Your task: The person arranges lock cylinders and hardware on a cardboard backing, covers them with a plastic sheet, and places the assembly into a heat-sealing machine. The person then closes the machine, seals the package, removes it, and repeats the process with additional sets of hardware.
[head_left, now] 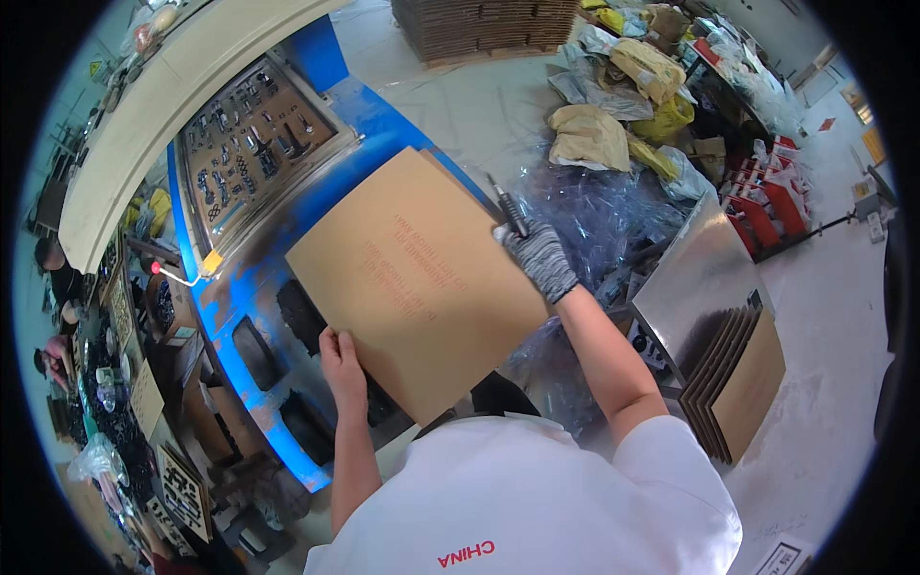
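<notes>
A large brown cardboard sheet with faint red print is tilted in front of me, with a second edge showing behind its top corner. My left hand, bare, grips its lower left edge, thumb on the face and the other fingers mostly hidden behind. On the right edge lies my right hand in a grey knit glove. It grips a slim dark-handled tool with a thin metal tip pointing up and away, and holds the sheet's edge too. What kind of tool it is, I cannot tell.
A blue machine stands at left, its framed bed holding several dark metal parts on a brown board. Cardboard sheets lean at right beside a metal panel. Clear plastic film, sacks and a cardboard stack lie beyond.
</notes>
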The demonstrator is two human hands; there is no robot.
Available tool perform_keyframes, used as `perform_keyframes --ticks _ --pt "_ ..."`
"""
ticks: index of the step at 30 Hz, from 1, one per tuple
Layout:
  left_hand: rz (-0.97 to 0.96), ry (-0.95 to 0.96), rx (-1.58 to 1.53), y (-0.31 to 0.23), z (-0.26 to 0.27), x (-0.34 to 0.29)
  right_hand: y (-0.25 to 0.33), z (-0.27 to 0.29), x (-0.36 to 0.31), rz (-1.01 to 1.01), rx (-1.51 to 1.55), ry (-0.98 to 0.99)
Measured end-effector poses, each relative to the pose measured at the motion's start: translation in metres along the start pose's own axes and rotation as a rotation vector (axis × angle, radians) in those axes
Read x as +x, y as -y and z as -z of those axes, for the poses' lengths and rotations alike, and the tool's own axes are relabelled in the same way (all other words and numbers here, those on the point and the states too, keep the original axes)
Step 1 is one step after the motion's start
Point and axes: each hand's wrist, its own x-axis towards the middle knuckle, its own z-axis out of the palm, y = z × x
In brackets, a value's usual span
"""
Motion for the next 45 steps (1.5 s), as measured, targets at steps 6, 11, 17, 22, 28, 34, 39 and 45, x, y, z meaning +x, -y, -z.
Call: perform_keyframes --ticks 6,11,17,22,28,34,39,45 --pt "0.050 -0.087 -0.049 0.020 -0.028 0.003 -0.004 0.013 0.015 -0.143 -0.120 -0.033" --pt "0.214 -0.114 -0.404 0.003 -0.047 -0.002 -0.010 0.023 -0.030 -0.046 0.084 -0.068" --pt "0.137 0.461 -0.444 -0.057 -0.101 -0.052 -0.067 0.102 -0.194 -0.395 0.379 -0.430" --pt "0.041 0.993 -0.363 -0.075 -0.264 -0.156 -0.158 0.228 -0.337 -0.395 0.391 -0.896" --pt "0.080 1.345 -0.302 -0.080 -0.512 -0.344 -0.317 0.407 -0.463 -0.588 0.000 -1.252" --pt "-0.305 1.330 -0.119 -0.086 -0.625 -0.498 -0.370 0.494 -0.529 -0.713 -0.553 -1.251" --pt "-0.535 1.145 0.152 -0.112 -0.635 -0.558 -0.376 0.546 -0.476 -0.299 -0.277 -1.246" --pt "-0.250 2.215 0.337 -0.112 -0.501 -0.569 -0.403 0.643 -0.352 -0.393 -0.452 -0.970"
